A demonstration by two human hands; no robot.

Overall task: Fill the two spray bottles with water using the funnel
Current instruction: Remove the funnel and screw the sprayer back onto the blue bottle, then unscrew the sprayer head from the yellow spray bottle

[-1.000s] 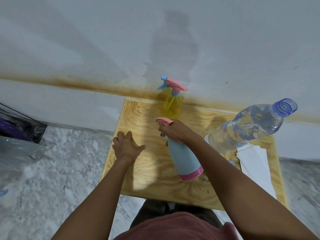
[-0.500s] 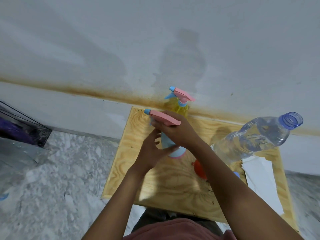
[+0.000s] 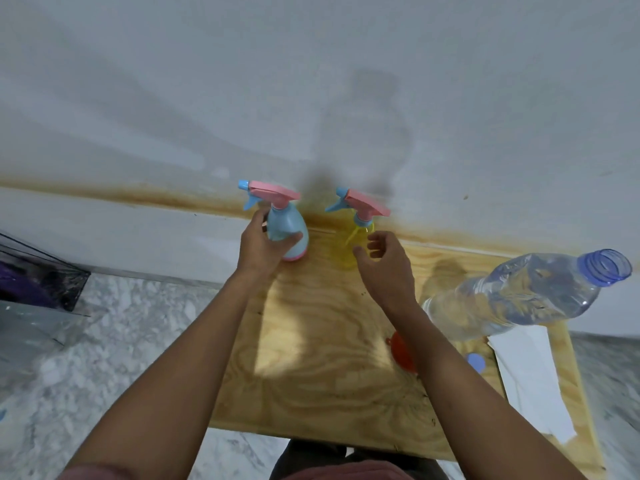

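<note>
The left hand (image 3: pixel 263 244) grasped the blue spray bottle (image 3: pixel 289 230) at upper centre; the right hand (image 3: pixel 384 268), fingers loose, neared the yellow spray bottle (image 3: pixel 360 244); steadying each base before unscrewing seemed wise

A wooden plywood surface (image 3: pixel 311 358) fills the lower middle of the frame, its grain swirling and a bright patch of light lying across its centre. At its right edge lies a sheet of white paper (image 3: pixel 530 379), reaching down toward the lower right. Above, a pale wall (image 3: pixel 311 81) takes up the upper half, crossed by a brownish stain (image 3: pixel 138 197) running left to right. Grey marbled floor (image 3: pixel 121 341) shows at lower left, and a dark transparent container (image 3: pixel 38 271) with something purple inside sits at the left edge.
</note>
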